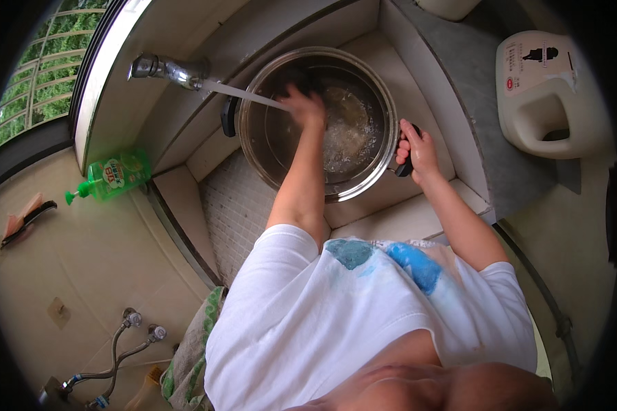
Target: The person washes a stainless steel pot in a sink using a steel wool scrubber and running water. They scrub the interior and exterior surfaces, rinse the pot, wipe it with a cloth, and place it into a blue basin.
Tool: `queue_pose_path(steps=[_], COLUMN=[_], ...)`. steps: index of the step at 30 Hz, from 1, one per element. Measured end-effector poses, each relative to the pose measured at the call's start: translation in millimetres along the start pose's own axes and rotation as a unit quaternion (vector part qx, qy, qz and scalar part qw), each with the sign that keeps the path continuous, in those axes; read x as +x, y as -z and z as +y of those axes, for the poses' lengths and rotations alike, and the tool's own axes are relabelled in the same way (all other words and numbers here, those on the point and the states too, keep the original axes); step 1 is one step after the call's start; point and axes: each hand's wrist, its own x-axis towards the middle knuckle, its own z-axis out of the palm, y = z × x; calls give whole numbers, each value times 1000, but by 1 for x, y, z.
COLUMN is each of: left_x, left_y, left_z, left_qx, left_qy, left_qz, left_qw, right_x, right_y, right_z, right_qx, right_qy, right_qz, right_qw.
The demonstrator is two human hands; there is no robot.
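Observation:
A large stainless steel pot (362,190) with black side handles stands in a tiled sink (414,67). My left hand (306,105) reaches inside it, blurred, near the pot's far left wall. A dark blur lies by its fingers, and I cannot tell whether it is a held thing or a shadow. Water (347,136) churns and bubbles in the pot. From the chrome faucet (180,72) a stream (247,95) runs down to my left hand. My right hand (416,149) is closed around the pot's right black handle (405,167).
A green pump bottle (118,175) lies at the left by the sink's edge. On the grey counter to the right stands a large white jug (540,123) with a label. Braided hoses (115,354) and a green-patterned cloth (193,349) are at the lower left.

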Motion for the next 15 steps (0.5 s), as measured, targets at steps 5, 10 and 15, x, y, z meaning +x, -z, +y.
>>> queue_pose_path(steps=[5,10,15], left_x=[-35,-41,27], left_y=[21,99,229], left_z=[8,45,54], left_qx=[120,-76,-197], left_qy=[-140,-260,-459], left_qz=[-279,-218,209], left_qw=[942,938,841], right_x=[1,1,2], right_y=[-2,-1,2], right_z=[0,1,1], right_qx=[8,-1,-10], right_qy=[1,6,19], right_qz=[-10,-9,-9], right_qw=[1000,1000,1000])
